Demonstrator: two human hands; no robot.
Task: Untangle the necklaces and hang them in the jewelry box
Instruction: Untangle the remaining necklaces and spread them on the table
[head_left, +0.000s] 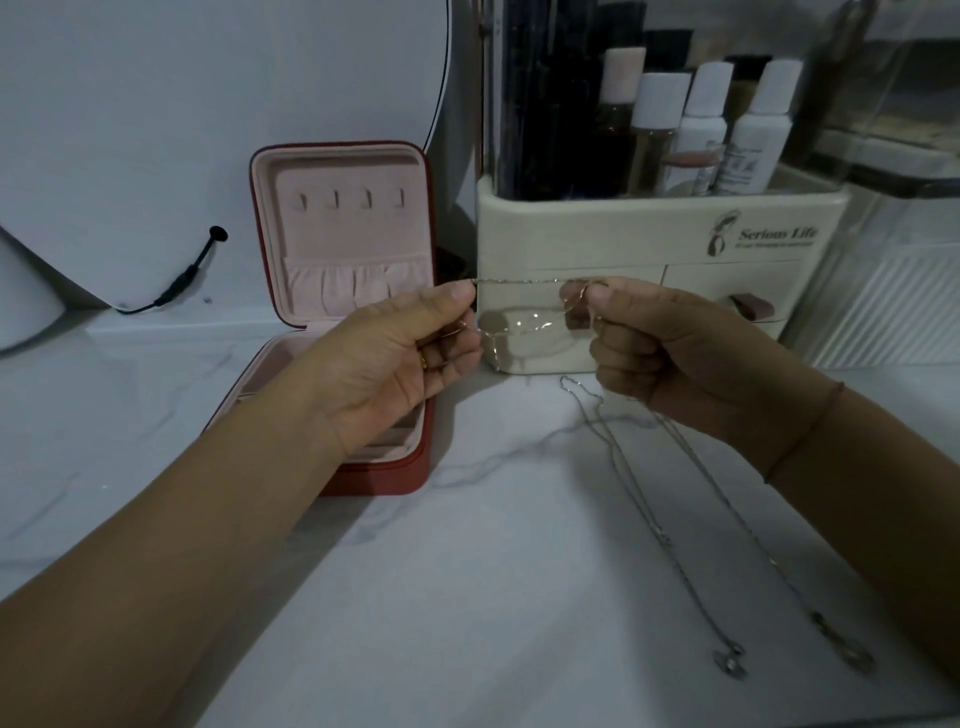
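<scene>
Lower right of the frame, nearest us: two silver necklaces (665, 540) lie stretched along the marble counter (467, 571), pendants toward us. We judge they are laid apart so that they do not knot again. Their far ends pass under the right hand, and we cannot tell whether it holds them.

Centre: the left hand (410, 348) and the right hand (660, 343) are raised above the counter. Each pinches a fine chain (519, 282) between thumb and forefinger, with the other fingers curled in. One strand runs taut between the pinches, and slack loops sag beneath it. We read this as a spreading grip that opens the tangle so the crossings can be traced.

Centre left, behind the left hand: the jewelry box (426, 467) stands open with its lid upright. Its hooks (350, 200) are bare, so nothing is hung yet.

Upper right, farthest: a cream organizer (649, 234) holds bottles (701, 124).
</scene>
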